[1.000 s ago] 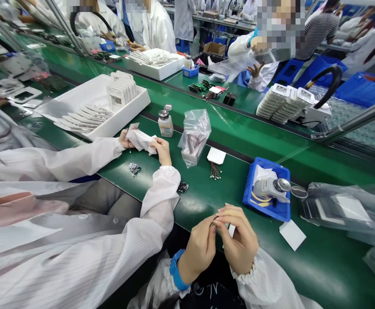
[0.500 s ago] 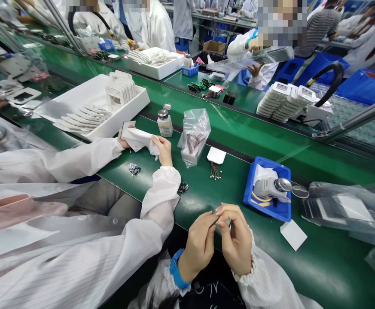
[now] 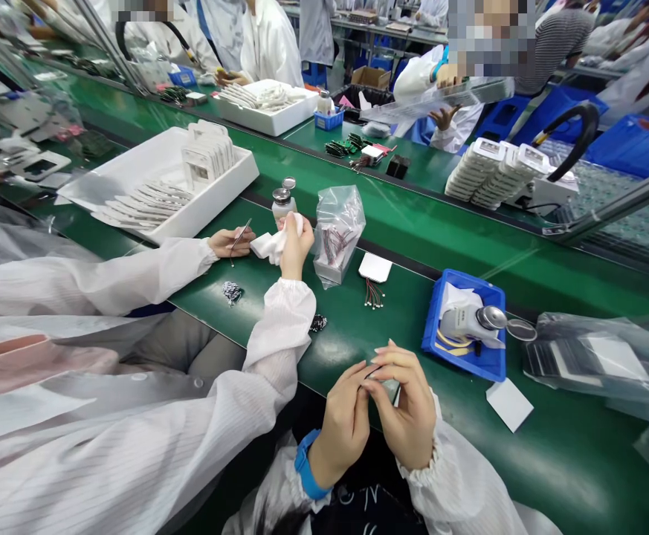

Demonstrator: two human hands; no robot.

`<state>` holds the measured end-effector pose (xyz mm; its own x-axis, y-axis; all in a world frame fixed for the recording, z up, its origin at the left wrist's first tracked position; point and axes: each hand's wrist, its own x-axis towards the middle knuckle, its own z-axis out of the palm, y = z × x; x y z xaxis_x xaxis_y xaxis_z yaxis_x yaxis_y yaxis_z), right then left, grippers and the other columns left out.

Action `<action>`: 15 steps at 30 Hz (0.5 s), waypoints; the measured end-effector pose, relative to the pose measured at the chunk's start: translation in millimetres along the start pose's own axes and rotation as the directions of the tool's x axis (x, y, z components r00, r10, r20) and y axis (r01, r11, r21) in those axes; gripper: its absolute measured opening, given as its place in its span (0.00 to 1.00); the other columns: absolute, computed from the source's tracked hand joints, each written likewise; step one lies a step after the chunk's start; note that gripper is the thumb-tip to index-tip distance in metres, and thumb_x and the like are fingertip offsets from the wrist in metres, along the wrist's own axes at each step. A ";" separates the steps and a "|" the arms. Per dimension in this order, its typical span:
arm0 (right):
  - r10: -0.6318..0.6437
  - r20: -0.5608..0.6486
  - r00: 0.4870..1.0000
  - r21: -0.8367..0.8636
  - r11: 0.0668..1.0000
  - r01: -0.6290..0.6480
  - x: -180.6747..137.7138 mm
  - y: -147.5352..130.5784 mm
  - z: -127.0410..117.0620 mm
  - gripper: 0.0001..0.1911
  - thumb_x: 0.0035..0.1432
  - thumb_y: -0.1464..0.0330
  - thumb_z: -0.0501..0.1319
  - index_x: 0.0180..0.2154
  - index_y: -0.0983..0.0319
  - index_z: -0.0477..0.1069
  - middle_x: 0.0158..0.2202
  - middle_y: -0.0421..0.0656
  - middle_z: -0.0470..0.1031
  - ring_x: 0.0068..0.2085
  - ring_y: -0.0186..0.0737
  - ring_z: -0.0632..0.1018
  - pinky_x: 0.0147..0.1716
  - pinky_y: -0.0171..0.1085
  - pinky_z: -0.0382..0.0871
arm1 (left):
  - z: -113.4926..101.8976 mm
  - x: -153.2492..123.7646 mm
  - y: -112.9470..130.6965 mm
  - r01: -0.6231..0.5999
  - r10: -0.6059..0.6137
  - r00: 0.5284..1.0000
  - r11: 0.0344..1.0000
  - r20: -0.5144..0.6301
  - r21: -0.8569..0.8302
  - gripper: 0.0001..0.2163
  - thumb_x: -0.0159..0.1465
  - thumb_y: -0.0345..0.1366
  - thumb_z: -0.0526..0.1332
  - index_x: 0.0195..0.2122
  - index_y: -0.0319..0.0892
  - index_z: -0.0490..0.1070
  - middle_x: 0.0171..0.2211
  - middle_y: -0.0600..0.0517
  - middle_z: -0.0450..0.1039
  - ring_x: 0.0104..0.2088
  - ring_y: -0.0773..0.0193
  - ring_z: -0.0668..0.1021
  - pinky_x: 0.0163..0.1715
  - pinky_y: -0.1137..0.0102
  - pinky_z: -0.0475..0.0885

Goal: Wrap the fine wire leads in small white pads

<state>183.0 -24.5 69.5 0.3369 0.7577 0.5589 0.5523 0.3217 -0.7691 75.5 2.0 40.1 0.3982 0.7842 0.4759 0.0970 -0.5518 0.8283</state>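
My left hand (image 3: 340,422), with a blue band at its wrist, pinches one side of a thin flat panel (image 3: 392,389). Only a narrow dark edge and a pale greenish face of the panel show; the fingers hide the rest, so its exact kind cannot be made out. My right hand (image 3: 407,405) closes on the panel's other side, its fingertips meeting those of the left over the dark edge. Both hands are above the near edge of the green bench. A square white panel (image 3: 510,406) lies right of my right hand.
A blue bin (image 3: 430,338) holds a bottle (image 3: 463,325) and white cloths. White panel with wires (image 3: 375,269), bagged wires (image 3: 338,238) and bagged panels (image 3: 592,357) lie around. At left, a co-worker's hands (image 3: 296,253) hold a white cloth and a thin wired piece; a white tray (image 3: 218,199) stands behind.
My fingers have shifted slightly on the panel, and more of its greenish face shows beside my right hand. The co-worker's right hand has lifted the cloth up and rightwards, away from the piece.
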 end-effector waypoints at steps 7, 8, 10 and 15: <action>0.015 -0.005 1.000 0.030 0.999 -0.015 -0.7 -0.4 3.1 0.08 0.60 0.78 0.60 0.37 0.58 0.70 0.38 0.42 0.75 0.45 0.41 0.76 0.55 0.52 0.70 | 0.5 1.1 -3.0 -0.070 0.071 0.997 0.997 -0.024 0.035 0.18 0.70 0.23 0.47 0.56 0.42 0.66 0.48 0.45 0.78 0.49 0.58 0.81 0.55 0.61 0.75; 0.026 -0.002 1.000 0.035 0.999 -0.026 -0.8 -0.2 3.2 0.08 0.61 0.78 0.59 0.37 0.58 0.69 0.38 0.42 0.74 0.45 0.41 0.76 0.54 0.51 0.70 | 0.8 1.1 -4.7 -0.091 0.092 0.995 0.995 -0.029 0.044 0.17 0.69 0.23 0.48 0.55 0.41 0.66 0.47 0.44 0.79 0.49 0.59 0.81 0.55 0.61 0.75; 0.053 0.006 0.999 0.039 0.998 -0.053 -1.3 0.1 3.8 0.07 0.62 0.77 0.58 0.36 0.58 0.69 0.37 0.42 0.74 0.44 0.41 0.76 0.52 0.50 0.71 | 1.0 1.2 -8.0 -0.120 0.122 0.992 0.992 -0.039 0.049 0.16 0.69 0.23 0.48 0.54 0.39 0.67 0.46 0.44 0.79 0.48 0.59 0.81 0.55 0.61 0.74; 0.106 0.023 0.994 0.053 0.993 -0.107 -4.8 1.3 7.1 0.06 0.65 0.73 0.55 0.36 0.58 0.67 0.38 0.44 0.71 0.45 0.42 0.76 0.44 0.44 0.73 | 1.1 1.9 -9.3 -0.124 0.126 0.991 0.992 -0.050 0.037 0.15 0.69 0.23 0.48 0.53 0.39 0.69 0.46 0.44 0.79 0.48 0.61 0.81 0.55 0.62 0.74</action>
<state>176.6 -23.8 63.6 0.3759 0.8002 0.4674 0.4720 0.2688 -0.8396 76.4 8.3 32.9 0.3611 0.7218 0.5904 0.0806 -0.6549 0.7514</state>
